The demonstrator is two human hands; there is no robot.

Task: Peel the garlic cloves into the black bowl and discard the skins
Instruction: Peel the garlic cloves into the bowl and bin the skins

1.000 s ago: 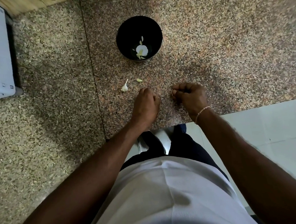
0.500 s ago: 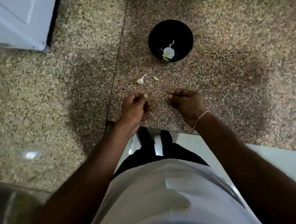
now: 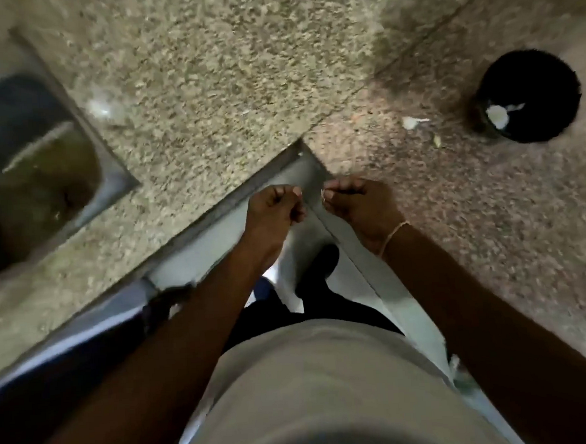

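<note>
One peeled clove (image 3: 497,117) shows white inside the black bowl (image 3: 528,96), low against its near wall with a pale sliver just beside it — so at least part of the job is done. The bowl stands on the reddish granite counter (image 3: 491,227), toward that slab's far right. On the counter between the bowl and the slab's inner corner lie an unpeeled clove (image 3: 410,122) with its papery tail and, nearer the front edge, a small pale scrap (image 3: 437,140) that could be skin or a bit of clove; blur hides which.

Both hands hover past the counter's inner corner, over the gap where the reddish slab meets the grey granite slab (image 3: 207,72). The left hand (image 3: 273,211) has its fingers curled in with thumb against them. The right hand (image 3: 359,204), with a thin bracelet (image 3: 393,234) at the wrist, is curled likewise, and something thin and pale shows at its fingertips — probably skin, though I cannot say for sure. Whether the left hand holds anything, I cannot tell.

A sink (image 3: 37,162) is sunk into the grey slab near its left edge.

My judgement: the task is partway through. One clove is in the bowl, at least one whole clove waits on the counter, and the skins are not yet discarded; the hands look to be carrying them away from the bowl toward wherever they go.
</note>
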